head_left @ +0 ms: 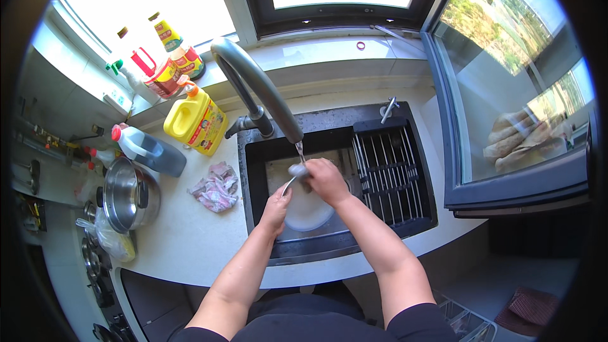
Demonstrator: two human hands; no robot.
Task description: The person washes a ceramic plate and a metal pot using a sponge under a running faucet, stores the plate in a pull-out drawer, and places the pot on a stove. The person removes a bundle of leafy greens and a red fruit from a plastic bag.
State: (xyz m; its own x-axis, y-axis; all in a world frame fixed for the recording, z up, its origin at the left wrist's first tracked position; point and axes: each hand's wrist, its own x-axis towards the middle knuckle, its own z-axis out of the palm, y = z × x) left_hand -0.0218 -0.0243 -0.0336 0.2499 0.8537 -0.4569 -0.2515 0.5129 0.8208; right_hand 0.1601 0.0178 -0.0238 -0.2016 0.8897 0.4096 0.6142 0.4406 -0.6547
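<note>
My left hand (275, 210) is closed on the thin handle of a spoon (290, 185) over the sink (289, 254). At the spoon's rounded end, which is blurred, the fingers of my right hand (326, 180) close around it. A small dark patch shows under those fingers; what it is I cannot tell. Water (300, 148) runs from the grey gooseneck faucet (269, 98) onto the spoon's end and my right fingers. Below both hands a round whitish bowl (310, 220) stands in the sink, partly hidden by them.
A black drying rack (387, 174) spans the sink's right side. Left of the sink lie a crumpled cloth (215, 188), a yellow jug (197, 119), a jug of dark liquid (152, 152) and a steel pot (130, 195). An open window sash (453, 152) juts in at right.
</note>
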